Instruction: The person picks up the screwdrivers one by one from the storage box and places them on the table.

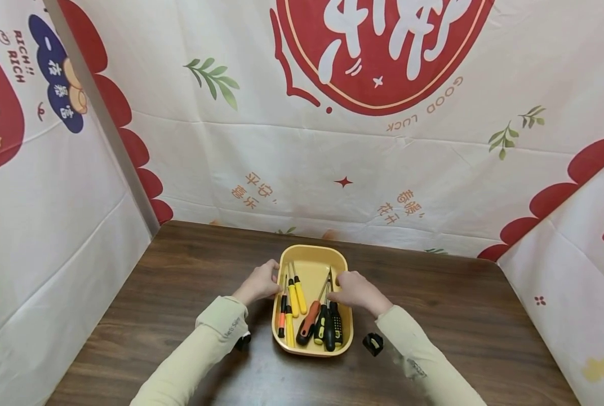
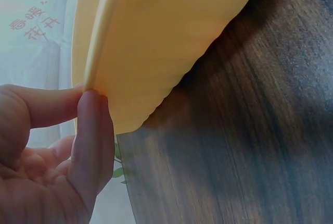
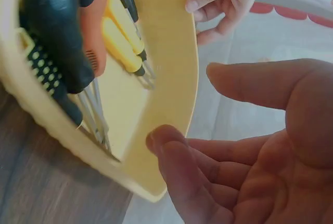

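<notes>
A yellow plastic bin (image 1: pixel 312 353) sits on the table with several screwdrivers inside. On its left side lie slim yellow-handled screwdrivers (image 1: pixel 300 296) and a black-and-orange one (image 1: pixel 282 316). Thicker handles fill the right side: an orange-and-black screwdriver (image 1: pixel 309 321) and black ones (image 1: pixel 329 332), some with yellow marks. My left hand (image 1: pixel 260 282) pinches the bin's left rim between thumb and fingers, seen close in the left wrist view. At the right rim is my right hand (image 1: pixel 359 290); in the right wrist view its thumb (image 3: pixel 255 83) and fingers are spread apart, fingertips overlapping the bin's wall.
A small black object (image 1: pixel 373 343) lies on the table to the right of the bin. Another dark item (image 1: pixel 243 341) shows beside the left sleeve. Printed white cloth (image 1: pixel 302 169) hangs behind the brown wooden table (image 1: pixel 190 254) and along both sides.
</notes>
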Demonstrator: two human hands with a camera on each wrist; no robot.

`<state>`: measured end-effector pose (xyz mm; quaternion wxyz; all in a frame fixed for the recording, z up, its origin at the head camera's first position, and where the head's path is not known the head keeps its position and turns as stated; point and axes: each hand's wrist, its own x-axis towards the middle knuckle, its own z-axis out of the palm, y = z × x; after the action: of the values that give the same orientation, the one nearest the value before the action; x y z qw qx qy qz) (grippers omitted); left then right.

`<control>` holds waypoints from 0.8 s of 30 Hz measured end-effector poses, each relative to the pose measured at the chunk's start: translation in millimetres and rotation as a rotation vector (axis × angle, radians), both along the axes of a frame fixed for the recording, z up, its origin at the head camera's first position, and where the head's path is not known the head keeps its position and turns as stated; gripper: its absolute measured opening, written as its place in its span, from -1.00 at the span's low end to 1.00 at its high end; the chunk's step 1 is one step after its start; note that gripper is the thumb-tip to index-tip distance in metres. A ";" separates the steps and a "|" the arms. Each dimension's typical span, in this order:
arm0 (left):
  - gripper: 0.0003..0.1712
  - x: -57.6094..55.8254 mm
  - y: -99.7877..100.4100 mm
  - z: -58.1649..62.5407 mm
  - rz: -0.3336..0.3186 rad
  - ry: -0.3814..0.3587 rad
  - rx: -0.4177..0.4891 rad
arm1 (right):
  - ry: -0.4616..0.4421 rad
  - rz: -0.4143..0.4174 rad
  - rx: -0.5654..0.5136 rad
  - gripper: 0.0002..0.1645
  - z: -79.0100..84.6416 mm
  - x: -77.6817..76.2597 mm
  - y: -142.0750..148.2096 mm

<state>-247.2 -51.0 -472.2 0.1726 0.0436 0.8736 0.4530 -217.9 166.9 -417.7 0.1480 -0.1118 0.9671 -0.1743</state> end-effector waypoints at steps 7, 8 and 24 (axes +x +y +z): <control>-0.44 -0.2 0.1 0.1 -0.018 0.007 -0.001 | -0.157 0.049 0.012 -0.48 -4.4 -6.7 -18.9; -0.44 -0.4 0.1 0.0 -0.018 0.009 0.000 | -0.171 0.051 0.020 -0.49 -6.2 -7.1 -21.5; -0.44 -1.4 -0.2 -0.1 -0.022 -0.007 -0.021 | -0.305 -0.009 0.247 -0.77 -22.0 -21.6 -38.2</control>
<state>-248.6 -51.2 -472.2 0.1812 0.0499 0.8771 0.4421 -239.5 128.7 -439.6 0.3047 -0.0605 0.9480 -0.0699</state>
